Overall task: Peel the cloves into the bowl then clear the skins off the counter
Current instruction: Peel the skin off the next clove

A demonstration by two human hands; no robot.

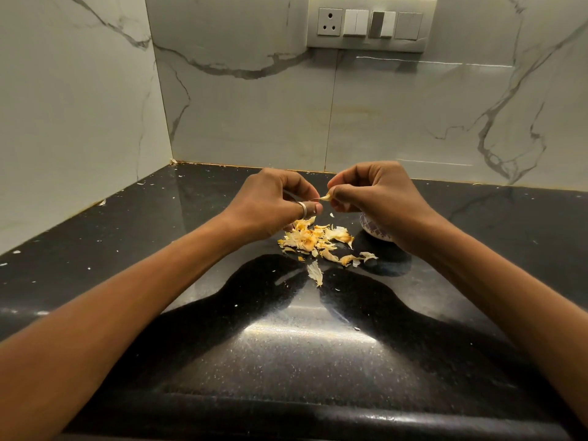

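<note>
Head view. Landmark for all positions: the skin pile point(313, 238), a loose heap of pale yellow and orange garlic skins on the black speckled desk point(286, 345).

- Right grip point(375, 198): held in the air above and beyond the skin pile, toward its right side. Fingers are curled, and thumb and forefinger are pinched tight on a garlic piece point(325, 197). The piece is small and pale yellow and sticks out toward my other hand. I cannot tell whether it is a clove tip or only skin.
- Left grip point(273, 203): in the air above and beyond the skin pile, toward its left side, close to the right grip but not touching it. Fingers are curled in with the thumb tip against them. Anything inside is hidden, so I cannot tell whether it holds something. There is a ring point(302, 209) on the thumb.
- Bowl point(372, 230): on the desk just right of the skin pile. It is white with a dark lattice pattern. My right wrist covers most of it, and its contents are not visible.
- Lone skin point(315, 273): lies flat on the desk on the near side of the skin pile, slightly apart from it.
- White fleck point(332, 214): just beyond the skin pile, below the pinched piece.
- Marble wall point(254, 116): rises well beyond the skin pile and carries a switch panel point(370, 23) high up and to the right.
</note>
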